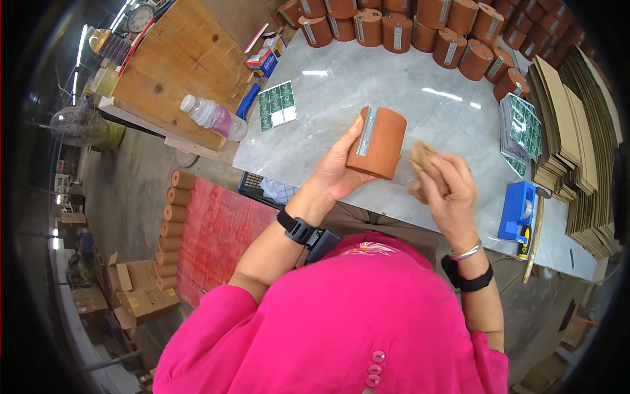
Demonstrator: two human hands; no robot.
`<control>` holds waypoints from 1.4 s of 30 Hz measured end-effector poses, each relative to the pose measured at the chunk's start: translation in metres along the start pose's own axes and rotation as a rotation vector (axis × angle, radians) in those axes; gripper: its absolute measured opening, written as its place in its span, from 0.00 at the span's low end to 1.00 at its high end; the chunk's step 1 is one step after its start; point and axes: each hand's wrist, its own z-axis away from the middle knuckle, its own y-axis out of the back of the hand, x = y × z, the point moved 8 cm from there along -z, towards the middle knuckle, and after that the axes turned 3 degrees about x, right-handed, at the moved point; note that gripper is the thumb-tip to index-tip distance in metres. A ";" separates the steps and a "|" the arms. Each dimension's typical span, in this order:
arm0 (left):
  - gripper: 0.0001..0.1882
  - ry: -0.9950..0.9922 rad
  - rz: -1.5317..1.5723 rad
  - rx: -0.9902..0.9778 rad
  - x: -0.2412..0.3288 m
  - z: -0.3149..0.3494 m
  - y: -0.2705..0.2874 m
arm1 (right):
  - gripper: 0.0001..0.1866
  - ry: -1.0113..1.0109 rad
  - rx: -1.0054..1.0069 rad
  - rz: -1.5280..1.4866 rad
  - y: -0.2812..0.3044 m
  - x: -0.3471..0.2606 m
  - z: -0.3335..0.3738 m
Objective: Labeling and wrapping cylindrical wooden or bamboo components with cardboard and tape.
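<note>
**Station status: cylinder in hand over the marble slab**

1. Landmark: I take the large pale grey marble tabletop (367, 98) as the reference for all positions.
2. Along its far edge stands a curved row of brown cylindrical blocks with metal strips (420, 29); I judge these to be units already handled. Off its left side, on the floor, a column of plain brown cylinders (172, 230) lies beside a red mat; these appear to be still waiting.
3. At its right edge lean stacks of flat brown cardboard sheets (577, 131), with a pile of green-and-white label sheets (522, 131) just inside them.
4. Near its front right corner sits a blue tape dispenser (518, 210).
5. Above its front centre, the left hand (335, 171) is wrapped partway around one brown cylinder with a metal strip (377, 141), held upright, clear of the slab.
6. Just beside that cylinder, the right hand (449, 190) is closed on a crumpled tan rag (423, 161).
</note>
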 end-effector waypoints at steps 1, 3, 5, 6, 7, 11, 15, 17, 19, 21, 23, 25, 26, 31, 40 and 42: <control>0.36 -0.010 -0.010 -0.010 -0.002 0.002 -0.002 | 0.15 -0.002 -0.002 -0.005 -0.012 -0.016 -0.008; 0.36 0.000 -0.059 0.015 -0.007 0.005 -0.012 | 0.13 0.206 -0.008 -0.086 -0.028 -0.052 -0.024; 0.36 0.007 -0.111 0.036 -0.010 0.006 -0.015 | 0.11 0.214 0.059 -0.065 -0.031 -0.042 -0.040; 0.35 0.053 -0.072 -0.013 -0.013 0.009 -0.013 | 0.10 0.225 0.117 -0.054 -0.032 -0.036 -0.048; 0.35 0.099 -0.034 -0.061 -0.018 0.010 -0.013 | 0.10 0.222 0.123 -0.052 -0.032 -0.027 -0.059; 0.35 0.056 0.078 -0.130 -0.024 0.010 0.001 | 0.09 -0.045 0.167 -0.036 -0.018 0.027 -0.071; 0.36 0.034 0.151 -0.055 -0.016 0.006 0.012 | 0.09 -0.114 0.198 -0.044 -0.004 0.041 -0.047; 0.37 0.011 0.116 -0.054 -0.013 0.006 0.014 | 0.09 -0.120 0.211 -0.041 -0.001 0.038 -0.033; 0.40 0.037 0.095 -0.137 -0.013 0.006 0.009 | 0.09 -0.143 0.186 -0.029 0.001 0.032 -0.021; 0.41 0.072 0.188 -0.158 -0.012 0.008 0.014 | 0.10 -0.114 0.165 -0.038 -0.001 0.018 -0.011; 0.42 0.106 0.282 -0.183 -0.014 0.011 0.009 | 0.12 -0.032 0.116 -0.076 -0.010 -0.005 -0.003; 0.42 0.040 0.132 -0.024 -0.016 0.011 0.010 | 0.12 0.048 0.040 -0.139 -0.024 -0.033 -0.004; 0.42 0.042 0.131 -0.026 -0.017 0.010 0.009 | 0.13 0.129 -0.037 -0.203 -0.031 -0.047 -0.004; 0.38 0.078 -0.022 -0.206 -0.012 0.012 0.001 | 0.12 0.126 0.038 -0.156 -0.036 -0.020 -0.043; 0.33 0.022 0.017 0.022 -0.014 0.012 0.014 | 0.11 -0.072 0.199 -0.113 -0.013 0.033 -0.049; 0.35 0.048 0.036 -0.040 -0.013 0.011 0.009 | 0.11 -0.109 0.212 -0.124 -0.011 0.037 -0.044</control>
